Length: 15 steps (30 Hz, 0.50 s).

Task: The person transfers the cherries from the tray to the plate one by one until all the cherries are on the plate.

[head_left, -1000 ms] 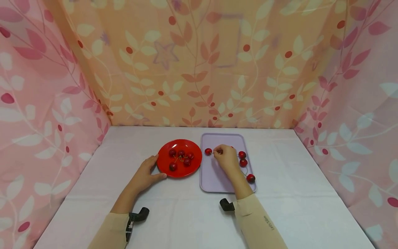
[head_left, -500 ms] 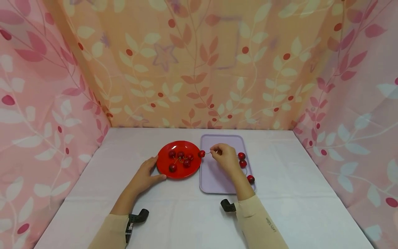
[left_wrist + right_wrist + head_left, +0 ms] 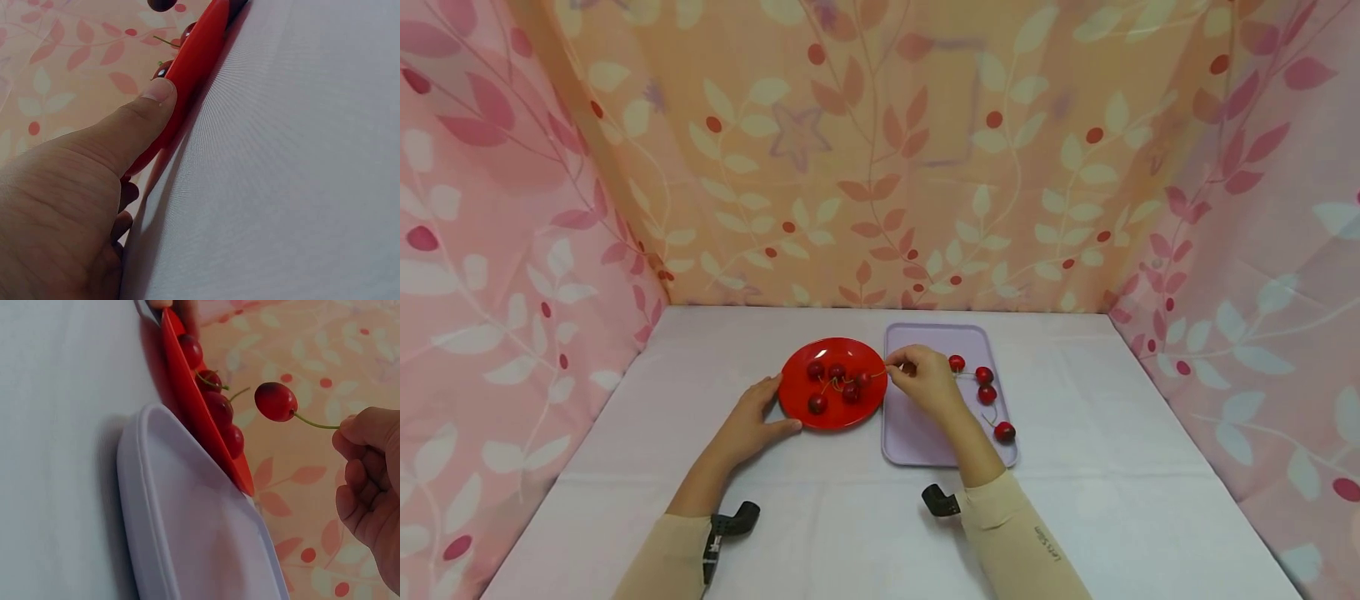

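Note:
My right hand (image 3: 927,382) pinches the stem of a red cherry (image 3: 275,402) between thumb and finger. Seen from the right wrist, the fruit hangs in the air apart from the cherries below; from the head it appears over the right part of a red plate (image 3: 842,348). Several dark red cherries (image 3: 817,403) with stems lie on that plate. My left hand (image 3: 751,421) holds the plate's left rim, its thumb (image 3: 140,115) against the near edge and fingers farther round. Some left fingers are partly hidden in the left wrist view.
A lilac tray (image 3: 917,437) stands directly right of the plate, under my right forearm. Several cherries lie along its right side, among them a lone cherry (image 3: 1004,432) near the front corner. White cloth (image 3: 835,517) covers the table; patterned curtains (image 3: 880,208) enclose it.
My right hand has moved left, carrying the cherry by its stem from above the tray to over the plate. A cherry at the tray's back has come into view. The left hand stays put.

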Tool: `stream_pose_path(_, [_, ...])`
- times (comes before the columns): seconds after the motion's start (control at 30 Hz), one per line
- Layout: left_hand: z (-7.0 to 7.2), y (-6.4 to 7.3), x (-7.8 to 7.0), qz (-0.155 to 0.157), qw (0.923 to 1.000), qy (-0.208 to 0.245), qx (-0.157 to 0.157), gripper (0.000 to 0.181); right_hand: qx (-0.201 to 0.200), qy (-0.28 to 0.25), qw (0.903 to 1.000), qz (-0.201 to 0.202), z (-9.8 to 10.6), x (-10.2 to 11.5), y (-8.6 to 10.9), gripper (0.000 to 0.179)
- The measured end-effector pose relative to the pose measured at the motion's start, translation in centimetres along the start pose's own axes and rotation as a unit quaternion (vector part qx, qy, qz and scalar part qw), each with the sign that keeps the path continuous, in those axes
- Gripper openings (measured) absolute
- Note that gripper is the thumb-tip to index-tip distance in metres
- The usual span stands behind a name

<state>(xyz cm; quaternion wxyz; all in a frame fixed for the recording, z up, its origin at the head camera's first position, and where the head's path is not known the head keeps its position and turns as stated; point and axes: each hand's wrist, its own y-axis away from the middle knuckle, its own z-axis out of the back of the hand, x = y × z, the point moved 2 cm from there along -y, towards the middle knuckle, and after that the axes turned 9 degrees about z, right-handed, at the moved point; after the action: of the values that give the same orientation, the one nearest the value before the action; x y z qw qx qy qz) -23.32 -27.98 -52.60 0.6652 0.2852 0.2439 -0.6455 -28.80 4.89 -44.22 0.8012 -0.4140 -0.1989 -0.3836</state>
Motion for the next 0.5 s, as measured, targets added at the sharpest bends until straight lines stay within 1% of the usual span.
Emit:
stream_pose_path(0.23, [0.0, 0.0, -0.1, -0.013, 0.9999, 0.005, -0.001, 0.105, 0.031, -0.01, 0.9995, 0.006, -1.0, 1.1, -0.5, 0.008])
stream_pose_path(0.5, [0.1, 0.1, -0.1, -0.011, 0.9999, 0.007, -0.002, 0.104, 0.07, -0.01, 0.9965, 0.045, -2.2, 1.9, -1.8, 0.008])
